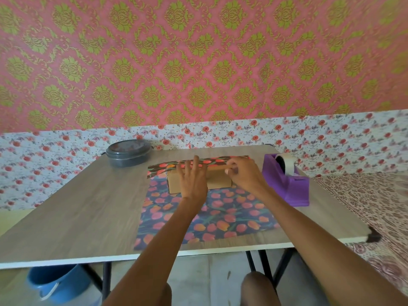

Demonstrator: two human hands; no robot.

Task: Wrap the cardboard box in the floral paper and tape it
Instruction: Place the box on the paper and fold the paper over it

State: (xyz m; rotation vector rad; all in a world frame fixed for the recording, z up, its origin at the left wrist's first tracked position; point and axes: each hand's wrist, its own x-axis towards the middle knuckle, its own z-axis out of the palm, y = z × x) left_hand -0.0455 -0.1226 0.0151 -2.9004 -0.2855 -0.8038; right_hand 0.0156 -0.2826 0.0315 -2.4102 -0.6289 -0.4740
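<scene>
A brown cardboard box (218,181) lies on a dark sheet of floral paper (225,217) with red and orange tulips, spread on the wooden table (77,213). The paper's far edge is folded up over the box top. My left hand (193,180) lies flat on the box, straight fingers pressing the folded paper down. My right hand (242,173) is at the box's right end, thumb and fingers curled and pinching the paper's edge there. A purple tape dispenser (287,182) with a white tape roll stands just right of my right hand.
A grey lidded round container (128,153) sits at the table's back left. A blue bucket (57,283) stands on the floor under the left front edge. Patterned cloth (371,199) lies to the right of the table. A floral wall runs close behind.
</scene>
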